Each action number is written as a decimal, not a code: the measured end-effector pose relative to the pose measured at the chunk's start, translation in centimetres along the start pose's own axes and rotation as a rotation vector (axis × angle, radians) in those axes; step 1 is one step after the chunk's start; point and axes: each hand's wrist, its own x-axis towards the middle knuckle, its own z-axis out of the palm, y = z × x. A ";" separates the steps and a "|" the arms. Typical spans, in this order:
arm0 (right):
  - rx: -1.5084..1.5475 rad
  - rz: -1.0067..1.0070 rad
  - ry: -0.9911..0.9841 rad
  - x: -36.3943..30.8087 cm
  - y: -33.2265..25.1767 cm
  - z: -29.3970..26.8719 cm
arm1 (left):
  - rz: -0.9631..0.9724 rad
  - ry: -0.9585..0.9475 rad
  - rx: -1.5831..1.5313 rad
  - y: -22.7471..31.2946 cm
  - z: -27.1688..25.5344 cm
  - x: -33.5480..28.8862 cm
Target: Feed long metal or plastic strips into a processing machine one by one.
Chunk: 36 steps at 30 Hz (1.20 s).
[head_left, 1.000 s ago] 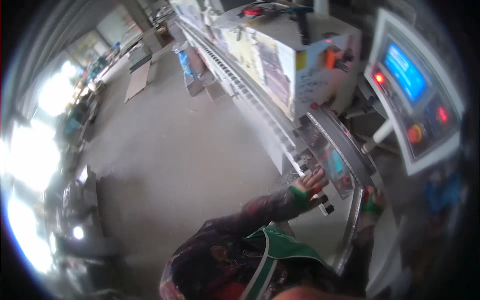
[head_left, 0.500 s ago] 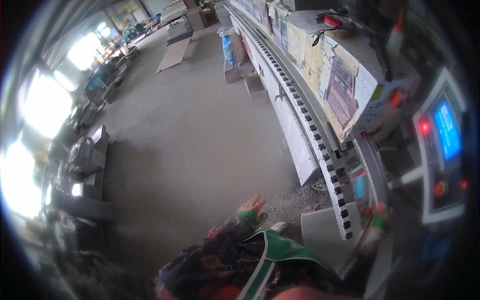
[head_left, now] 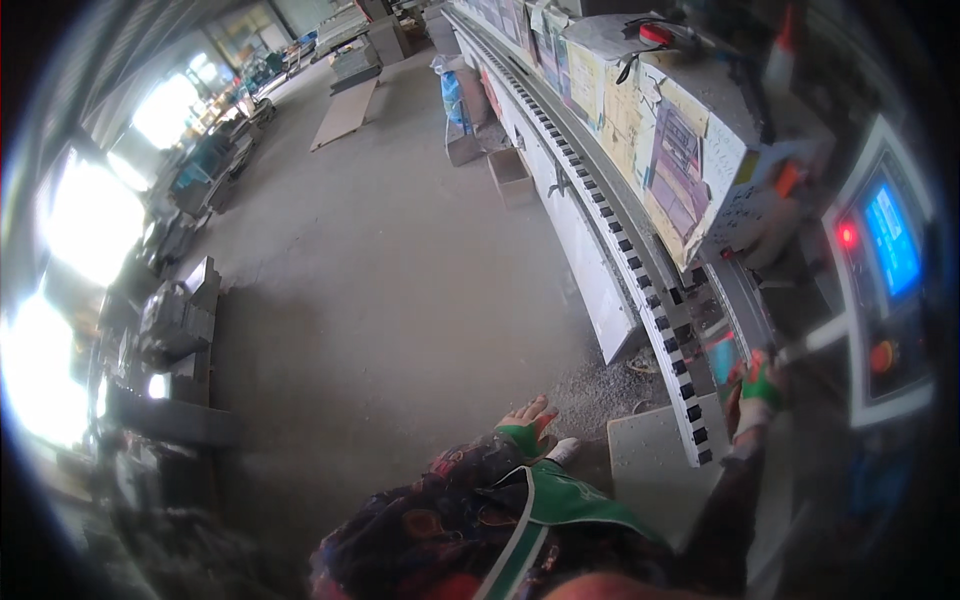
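My left hand [head_left: 527, 420], in a green fingerless glove, hangs open over the floor, holding nothing, with its fingers spread. On the right, my right hand [head_left: 758, 392], gloved the same way, is at the near end of a grey rail [head_left: 738, 298] of the long machine. Its fingers point toward the rail and are partly hidden; whether they grip it I cannot make out. Just left of that hand runs a white conveyor track [head_left: 655, 318] with black pads. A control panel [head_left: 880, 270] with a lit blue screen stands to the right of the hand.
A grey board [head_left: 655, 455] lies below the track's near end, beside gravel [head_left: 595, 395]. The machine's paper-covered housing [head_left: 690, 170] carries a red tape measure [head_left: 656, 36]. Boxes [head_left: 510, 178] stand along its side; stacked slabs [head_left: 180, 320] line the left wall.
My right hand has moved forward along the rail. My left hand has shifted slightly right and stays open. The view has turned a little.
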 end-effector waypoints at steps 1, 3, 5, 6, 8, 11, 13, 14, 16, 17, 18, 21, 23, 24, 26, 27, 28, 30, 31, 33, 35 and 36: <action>-0.191 -0.099 0.053 0.2 1.2 0.7 | 0.019 -0.002 -0.022 0.7 -0.2 0.0; -0.149 -0.086 -0.053 1.0 -3.9 -3.3 | -0.003 0.011 -0.034 1.2 -0.2 -1.0; -0.197 -0.051 -0.137 0.8 -5.1 -5.0 | 0.014 -0.036 -0.007 1.9 0.1 -1.5; -0.205 -0.026 -0.141 0.4 -4.7 -5.1 | 0.034 -0.053 -0.004 2.0 0.4 -1.6; -0.047 -0.106 -0.064 -1.1 -4.5 -6.1 | 0.016 -0.088 -0.024 2.1 1.4 -1.7; 0.596 -0.004 0.021 -5.6 0.0 -2.0 | 0.035 -0.073 -0.018 3.1 0.9 -2.1; 0.735 0.148 0.036 -9.4 -0.7 -5.2 | 0.139 -0.063 -0.031 2.9 1.6 -2.4; 0.735 0.246 0.070 -12.2 1.1 -5.0 | 0.169 0.028 -0.062 2.8 1.9 -2.5; 0.463 0.309 0.160 -17.6 5.3 -5.2 | 0.233 0.006 -0.022 2.0 2.8 -1.8; 0.236 0.243 0.208 -20.4 6.7 -5.1 | 0.218 0.090 0.006 1.8 3.0 -1.7; 0.192 0.336 0.205 -24.6 9.1 -4.9 | 0.287 0.014 0.011 2.2 3.4 -0.8; -0.023 0.727 -0.268 -35.6 13.9 -3.7 | 0.284 -0.073 0.064 4.5 3.4 0.1; -0.069 0.827 -0.355 -40.9 14.1 -3.4 | 0.373 -0.102 0.069 6.1 3.6 0.7; -0.114 0.879 -0.446 -43.1 14.0 -2.9 | 0.428 -0.105 0.057 6.6 3.7 1.0; -0.074 0.906 -0.397 -46.9 13.8 -2.2 | 0.456 -0.153 0.095 8.8 3.5 1.8; -0.002 0.866 -0.438 -45.8 12.9 -2.6 | 0.427 -0.148 0.120 9.4 2.9 1.6; 0.050 0.878 -0.487 -46.6 12.7 -3.4 | 0.452 -0.168 0.131 11.0 3.1 2.0; 0.137 0.943 -0.443 -47.4 13.7 -3.0 | 0.436 -0.244 0.075 14.0 2.6 2.0; 0.210 0.981 -0.406 -47.8 14.2 -2.7 | 0.445 -0.244 0.087 14.9 2.4 1.9; 0.232 0.978 -0.357 -48.6 14.6 -2.0 | 0.529 -0.242 0.044 16.2 2.2 1.8; 0.239 0.963 -0.309 -49.2 15.4 -1.4 | 0.574 -0.239 0.047 16.7 2.4 2.0; 0.183 0.929 -0.354 -49.5 15.9 -1.2 | 0.613 -0.241 0.044 17.0 2.5 2.1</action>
